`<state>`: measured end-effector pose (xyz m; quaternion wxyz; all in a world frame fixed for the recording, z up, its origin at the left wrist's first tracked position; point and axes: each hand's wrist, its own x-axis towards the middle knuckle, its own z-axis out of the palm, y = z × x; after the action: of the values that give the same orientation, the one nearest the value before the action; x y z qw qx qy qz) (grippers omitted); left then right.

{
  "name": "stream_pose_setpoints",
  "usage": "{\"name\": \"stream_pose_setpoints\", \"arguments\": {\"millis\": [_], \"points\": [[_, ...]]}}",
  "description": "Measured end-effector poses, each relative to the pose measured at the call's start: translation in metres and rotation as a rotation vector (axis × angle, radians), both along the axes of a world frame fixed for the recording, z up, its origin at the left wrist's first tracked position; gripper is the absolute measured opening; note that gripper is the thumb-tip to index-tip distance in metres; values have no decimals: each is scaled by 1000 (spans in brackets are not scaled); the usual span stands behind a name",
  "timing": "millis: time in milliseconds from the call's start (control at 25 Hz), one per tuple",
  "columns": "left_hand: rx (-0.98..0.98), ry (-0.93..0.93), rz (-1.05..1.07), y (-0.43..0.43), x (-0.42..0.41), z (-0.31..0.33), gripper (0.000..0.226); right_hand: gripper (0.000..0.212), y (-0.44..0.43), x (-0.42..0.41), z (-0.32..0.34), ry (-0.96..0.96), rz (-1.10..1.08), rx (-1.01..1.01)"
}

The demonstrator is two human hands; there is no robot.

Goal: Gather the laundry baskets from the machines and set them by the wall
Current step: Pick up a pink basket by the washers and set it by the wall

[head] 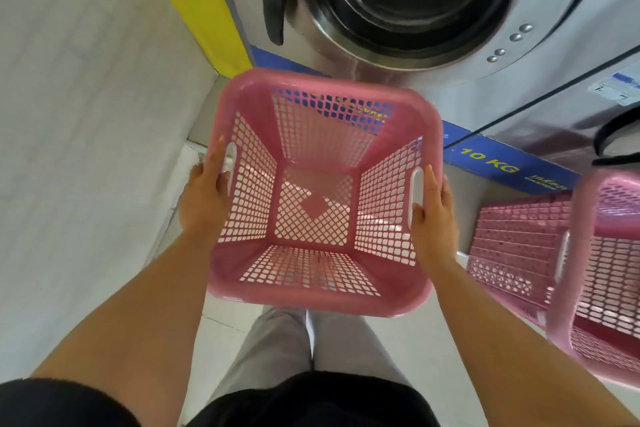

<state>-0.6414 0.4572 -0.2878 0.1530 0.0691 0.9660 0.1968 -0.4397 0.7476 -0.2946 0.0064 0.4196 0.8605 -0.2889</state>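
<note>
An empty pink lattice laundry basket [323, 291] is held upright in front of me, above the floor, close to the corner beside the white wall [86, 149]. My left hand [204, 198] grips its left rim at the handle slot. My right hand [433, 215] grips the right rim at the other handle slot. A second pink basket [606, 270] stands at the right edge, with what looks like another pink basket [519, 246] lying on its side behind it.
A steel front-loading washing machine [408, 3] with a round dark door rises directly ahead, on a blue base marked 10 KG [491, 159]. A yellow strip [194, 0] runs between machine and wall. Pale floor tiles [228, 329] and my legs lie below the basket.
</note>
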Motion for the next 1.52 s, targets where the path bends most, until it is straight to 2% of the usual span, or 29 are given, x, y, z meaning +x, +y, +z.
{"name": "stream_pose_setpoints", "arguments": {"millis": [360, 760, 1160, 1520], "points": [[18, -8, 406, -128, 91, 31, 56, 72, -70, -38, 24, 67, 362, -87], [42, 20, 816, -314, 239, 37, 55, 69, -252, -24, 23, 129, 755, -76], [13, 6, 1147, -461, 398, 5, 57, 70, -446, 11, 1, 95, 1168, -25], [18, -73, 1270, -525, 420, -72, 63, 66, -534, -2, -73, 41, 1304, 38]]}}
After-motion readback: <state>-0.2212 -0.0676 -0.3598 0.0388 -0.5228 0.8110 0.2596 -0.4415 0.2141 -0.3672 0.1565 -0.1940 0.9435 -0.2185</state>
